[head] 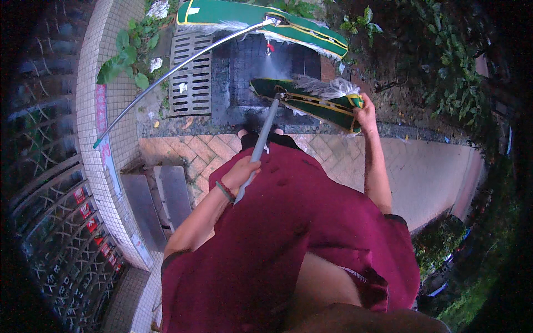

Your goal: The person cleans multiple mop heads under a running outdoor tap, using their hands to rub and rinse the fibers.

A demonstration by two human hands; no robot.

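Observation:
My left hand (239,172), with a beaded bracelet at the wrist, is wrapped around the grey handle (266,125) of a flat dust mop. Its long green mop head (325,109) has yellow trim and a pale string fringe. My right hand (366,113) grips the far right end of that head, where the cloth is bunched. A tap with a red part (270,48) sprays water (272,66) towards the mop head's upper left side. Above it lies a second green dust mop head (233,16), with a metal handle (179,68) slanting down to the left.
Under the spray is a dark, wet basin area (245,100) beside a slotted drain grate (190,75). A white-tiled wall (93,125) stands left, with grey slabs (173,191) near it. Brick paving (200,152) surrounds my feet. Leafy plants (454,75) grow at right.

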